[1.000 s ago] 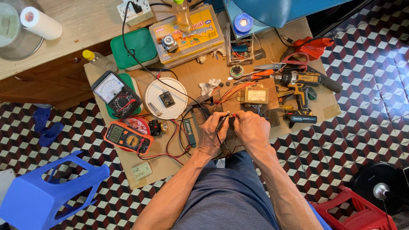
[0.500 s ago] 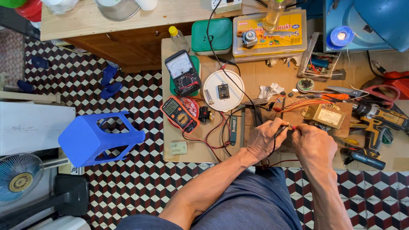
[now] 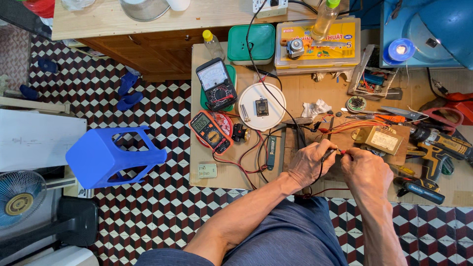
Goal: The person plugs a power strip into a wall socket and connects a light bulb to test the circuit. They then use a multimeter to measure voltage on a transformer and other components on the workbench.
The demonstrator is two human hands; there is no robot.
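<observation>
Low cardboard-topped worktable [image 3: 221, 172] on checkered tile floor [image 3: 148, 103]. Your left hand [image 3: 308, 162] and right hand [image 3: 364, 170] pinch a thin red wire [image 3: 340, 152], its long axis left-right.

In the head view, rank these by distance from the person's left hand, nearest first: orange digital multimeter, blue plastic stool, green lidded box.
From the left hand:
1. Orange digital multimeter, to its left on the table.
2. Green lidded box, at the table's far edge.
3. Blue plastic stool, off the table on the tiled floor.
</observation>
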